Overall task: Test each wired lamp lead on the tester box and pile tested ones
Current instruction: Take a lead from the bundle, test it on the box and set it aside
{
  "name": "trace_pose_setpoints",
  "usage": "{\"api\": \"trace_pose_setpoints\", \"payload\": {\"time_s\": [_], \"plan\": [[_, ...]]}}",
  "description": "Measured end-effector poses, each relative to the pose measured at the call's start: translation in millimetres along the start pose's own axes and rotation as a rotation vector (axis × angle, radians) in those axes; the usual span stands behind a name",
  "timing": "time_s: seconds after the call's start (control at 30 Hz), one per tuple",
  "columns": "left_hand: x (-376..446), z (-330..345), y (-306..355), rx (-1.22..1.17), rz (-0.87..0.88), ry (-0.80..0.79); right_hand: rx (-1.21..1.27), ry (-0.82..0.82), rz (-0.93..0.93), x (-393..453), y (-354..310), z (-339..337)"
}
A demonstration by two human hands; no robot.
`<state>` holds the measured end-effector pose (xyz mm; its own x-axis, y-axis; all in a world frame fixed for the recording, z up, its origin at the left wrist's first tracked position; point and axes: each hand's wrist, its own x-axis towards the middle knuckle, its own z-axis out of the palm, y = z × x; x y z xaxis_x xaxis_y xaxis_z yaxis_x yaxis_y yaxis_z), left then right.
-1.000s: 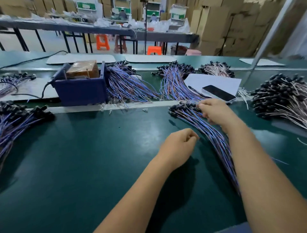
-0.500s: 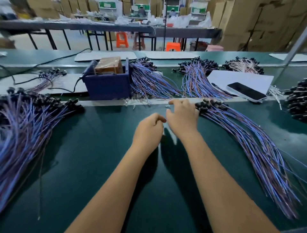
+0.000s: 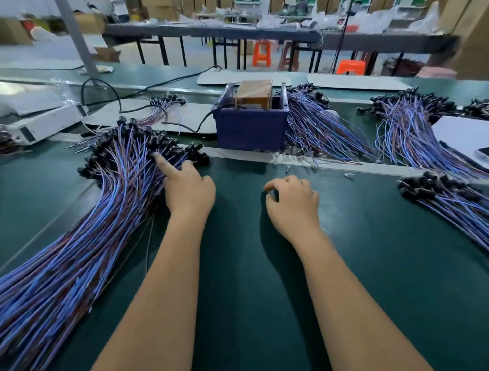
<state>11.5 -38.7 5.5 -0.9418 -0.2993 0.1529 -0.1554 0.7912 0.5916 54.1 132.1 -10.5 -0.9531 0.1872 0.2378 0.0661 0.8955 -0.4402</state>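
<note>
No legible text, labels, brands or numbers anywhere in view. Green-and-white sign panels (image 3: 244,1) on the far racks at the top edge are cut off and blurred, no characters resolve. Brown tape-wrapped block (image 3: 254,93) inside the blue plastic box (image 3: 250,129) shows no printing. White flat device (image 3: 39,124) at the left has a small dark window, contents too small to read. Cardboard cartons (image 3: 473,34) at the right show no markings that can be made out.
</note>
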Motion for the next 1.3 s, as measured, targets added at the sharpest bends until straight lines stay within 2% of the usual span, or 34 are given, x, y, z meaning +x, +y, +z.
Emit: {"api": "trace_pose_setpoints", "payload": {"time_s": [0.17, 0.27, 0.5, 0.57, 0.7, 0.8, 1.03, 1.17, 1.3], "plan": [[18, -1, -4, -0.048, -0.095, 0.05, -0.002, 0.009, -0.006, -1, -2, 0], [19, 3, -11, -0.105, -0.051, 0.158, 0.006, 0.023, 0.002, -1, -2, 1], [20, -5, -20, -0.4, 0.014, 0.411, -0.036, 0.123, 0.001, -5, -20, 5], [22, -5, -23, -0.341, 0.015, 0.395, 0.005, 0.138, -0.024, -7, -28, 6], [19, -1, -21, -0.085, -0.049, 0.262, 0.039, 0.117, -0.142, -15, -42, 9], [19, 0, -19, -0.024, -0.08, 0.233, 0.064, 0.066, -0.18, -20, -40, 10], [14, 1, -18, -0.175, 0.059, 0.339, 0.252, 0.042, -0.146, -18, -36, 8], [15, -1, -13, -0.29, 0.093, 0.328, 0.305, 0.074, -0.157, -17, -33, 9], [14, -3, -9, -0.507, 0.112, 0.317, 0.338, 0.078, -0.134, -14, -26, 6]]}}
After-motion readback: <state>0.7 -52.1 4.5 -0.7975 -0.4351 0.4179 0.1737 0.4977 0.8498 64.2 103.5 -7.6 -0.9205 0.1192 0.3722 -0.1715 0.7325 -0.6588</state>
